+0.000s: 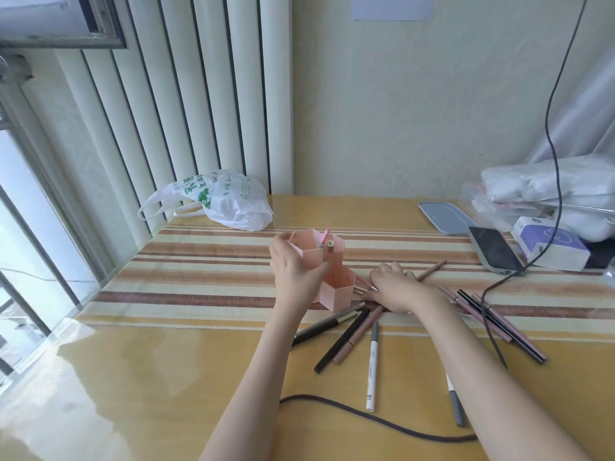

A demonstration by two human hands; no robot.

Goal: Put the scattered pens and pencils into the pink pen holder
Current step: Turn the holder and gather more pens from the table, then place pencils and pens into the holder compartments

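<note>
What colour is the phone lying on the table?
The phone looks black with a grey edge, in the head view.

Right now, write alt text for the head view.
A person's left hand grips a pink pen holder holding two pens, while the right hand rests on scattered pens beside it, on a striped runner over a yellow table.
</note>
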